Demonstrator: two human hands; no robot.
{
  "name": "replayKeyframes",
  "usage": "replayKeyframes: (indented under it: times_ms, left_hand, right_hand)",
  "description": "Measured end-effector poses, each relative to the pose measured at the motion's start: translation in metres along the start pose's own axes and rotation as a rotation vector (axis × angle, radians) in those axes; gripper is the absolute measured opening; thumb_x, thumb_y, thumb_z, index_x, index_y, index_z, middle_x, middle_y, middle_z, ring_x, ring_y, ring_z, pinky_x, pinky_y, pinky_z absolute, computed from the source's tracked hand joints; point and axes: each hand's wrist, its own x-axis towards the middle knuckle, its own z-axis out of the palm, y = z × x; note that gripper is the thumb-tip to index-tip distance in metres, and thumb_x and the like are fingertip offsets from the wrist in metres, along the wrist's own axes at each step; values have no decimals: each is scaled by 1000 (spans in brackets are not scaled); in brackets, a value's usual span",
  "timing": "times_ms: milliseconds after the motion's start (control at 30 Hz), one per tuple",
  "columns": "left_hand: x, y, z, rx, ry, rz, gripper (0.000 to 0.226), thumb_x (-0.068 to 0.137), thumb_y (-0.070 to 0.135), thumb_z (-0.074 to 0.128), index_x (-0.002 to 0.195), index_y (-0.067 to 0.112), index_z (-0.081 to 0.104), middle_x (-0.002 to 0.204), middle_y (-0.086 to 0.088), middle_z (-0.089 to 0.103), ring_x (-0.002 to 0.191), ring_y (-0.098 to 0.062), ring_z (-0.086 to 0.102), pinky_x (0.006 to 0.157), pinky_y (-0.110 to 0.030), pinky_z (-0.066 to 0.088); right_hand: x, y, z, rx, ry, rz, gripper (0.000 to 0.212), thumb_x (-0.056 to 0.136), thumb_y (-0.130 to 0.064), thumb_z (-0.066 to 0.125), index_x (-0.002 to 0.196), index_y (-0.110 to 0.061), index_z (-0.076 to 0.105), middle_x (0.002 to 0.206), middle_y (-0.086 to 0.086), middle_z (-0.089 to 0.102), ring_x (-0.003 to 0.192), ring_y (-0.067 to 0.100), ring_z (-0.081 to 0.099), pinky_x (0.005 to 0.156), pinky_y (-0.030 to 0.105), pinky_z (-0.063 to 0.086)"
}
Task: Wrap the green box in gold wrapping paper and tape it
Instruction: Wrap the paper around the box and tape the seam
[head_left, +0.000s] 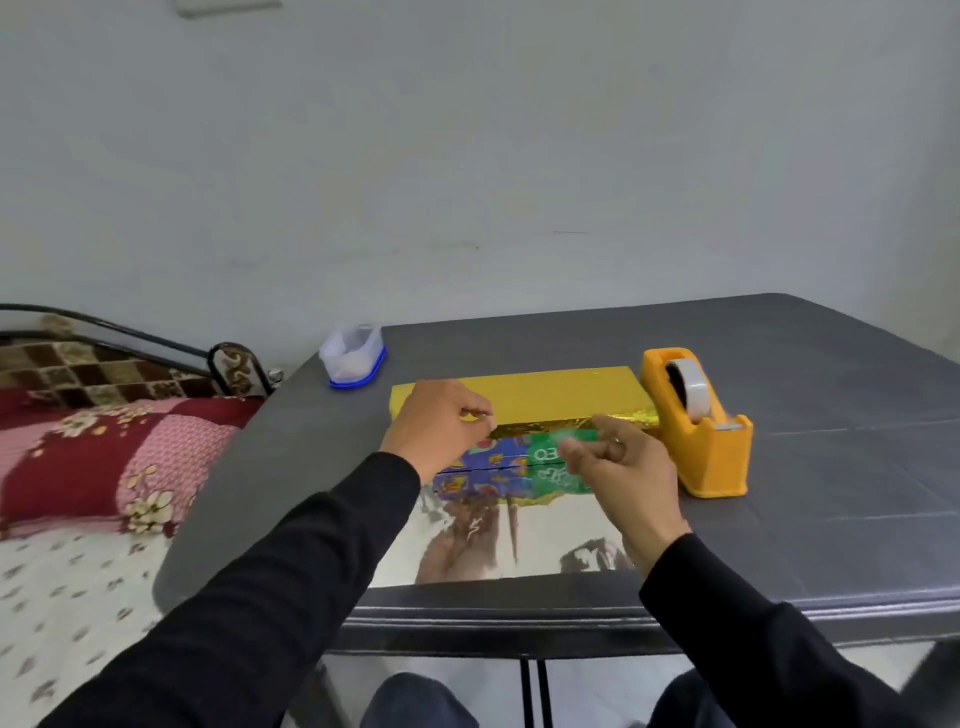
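Observation:
The green box (545, 457), with blue cartoon print on its left part, lies on the grey table. Gold wrapping paper (535, 392) is folded over its far half; the paper's silver underside (519, 540) spreads out toward me. My left hand (436, 426) presses the gold edge down on the box, fingers curled at the paper's edge. My right hand (618, 467) hovers over the box's right end and pinches a short clear strip of tape (569, 434) between thumb and fingers.
An orange tape dispenser (696, 421) stands just right of the box. A small clear tub with a blue lid (353, 356) sits upside down at the table's far left corner. A bed with a red floral pillow (119, 457) is on the left.

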Motion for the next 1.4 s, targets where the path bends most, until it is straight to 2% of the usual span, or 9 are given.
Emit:
replayKeyframes:
  times_ms: [100,167,400,633,833,900,1000,1200,1400]
  left_hand:
    - [-4,-7,-2,64,-21,9,14,91,27,73,101,24,82,96,11,69,89,-7,63,83,-25,50]
    - [-5,-11,-2,76,-21,6,15,91,26,73,103,25,82,100,9,72,90,-9,64,83,-26,51]
    - [-4,-17,0,51,-8,10,15,91,27,75,104,24,82,101,8,72,91,-9,65,79,-22,48]
    - [-1,-22,1,31,-3,20,15,90,27,76,104,24,82,101,7,72,89,-8,63,78,-22,48]
    - [0,-22,3,12,-4,4,15,90,26,76,103,24,82,101,7,72,90,-8,64,78,-21,48]
    - [0,-22,2,13,-7,-4,14,91,26,76,103,24,82,100,8,71,90,-8,63,78,-20,47]
    - [-1,-21,2,10,-11,-9,13,91,25,76,101,23,83,100,7,71,91,-9,63,79,-22,48]
    - [0,-21,2,6,-17,-18,14,90,25,76,103,23,83,100,7,71,91,-9,63,80,-25,50]
    - [0,-17,1,16,-17,-38,11,89,22,77,98,22,83,94,12,67,86,-5,61,78,-20,47]
  right_hand:
    - [0,0,29,-43,33,2,23,87,-28,82,103,-16,70,80,-3,77,73,6,74,73,26,60]
    - [2,1,46,-66,43,5,19,86,-29,83,89,-17,68,77,-1,76,73,12,74,68,27,59]
    - [20,9,72,-165,115,76,32,85,-31,80,69,-20,55,75,6,74,80,26,72,83,47,59]
    - [31,8,77,-299,141,106,36,84,-38,76,65,-21,51,63,2,73,71,21,72,74,46,62]
    - [39,1,71,-526,108,77,37,90,-41,75,67,-16,62,62,0,70,54,8,69,56,24,52]
    - [41,2,68,-633,76,97,40,88,-50,74,71,-15,65,68,2,69,64,15,65,56,25,46]
    - [40,8,65,-741,12,109,34,88,-50,73,85,-16,66,85,6,70,75,24,68,68,35,60]
    - [39,-1,66,-734,52,-86,48,91,-52,71,64,-18,50,65,0,58,62,21,55,59,27,41]
    - [38,4,65,-965,3,-171,30,100,-45,60,81,-21,58,81,1,66,72,22,60,69,31,56]
